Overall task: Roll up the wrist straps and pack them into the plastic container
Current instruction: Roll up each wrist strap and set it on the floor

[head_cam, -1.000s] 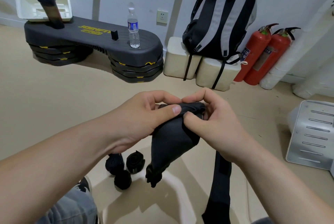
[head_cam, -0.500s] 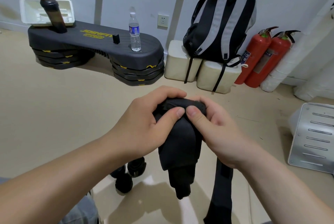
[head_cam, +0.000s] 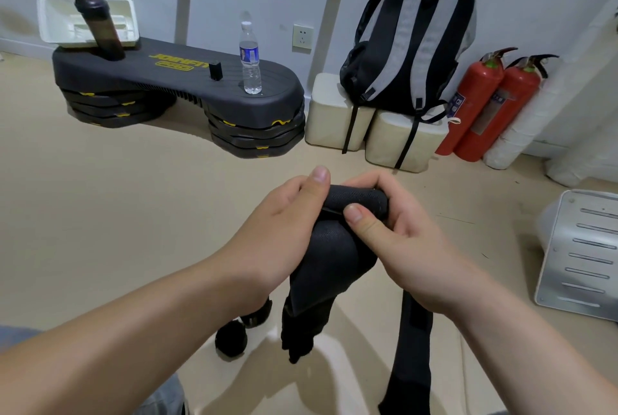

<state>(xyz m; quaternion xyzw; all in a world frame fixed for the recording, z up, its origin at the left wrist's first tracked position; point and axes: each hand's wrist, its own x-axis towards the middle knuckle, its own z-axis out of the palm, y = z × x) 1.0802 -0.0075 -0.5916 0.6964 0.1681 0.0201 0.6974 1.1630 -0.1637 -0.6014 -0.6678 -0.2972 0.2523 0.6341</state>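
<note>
A black wrist strap (head_cam: 329, 257) is held in mid-air in front of me, its top end wound into a short roll and its loose tail hanging down. My left hand (head_cam: 277, 230) grips the roll from the left with the thumb up. From the right, my right hand (head_cam: 398, 237) pinches the roll, thumb pressed on its front. Rolled black straps (head_cam: 230, 341) lie on the floor below my left wrist. Another flat black strap (head_cam: 413, 357) lies on the floor under my right forearm. A white plastic container (head_cam: 50, 23) stands on the black step platform far left.
The black step platform (head_cam: 174, 80) carries a dark shaker bottle (head_cam: 98, 30) and a water bottle (head_cam: 250, 60). A striped backpack (head_cam: 411, 46) sits on white blocks by the wall. Two red fire extinguishers (head_cam: 485, 107) stand right of it. A grey vented panel (head_cam: 582, 254) lies at right.
The roll at the strap's top has grown thicker as both hands turned it. The hanging tail is shorter and has swung a little. My left thumb has lifted off the strap.
</note>
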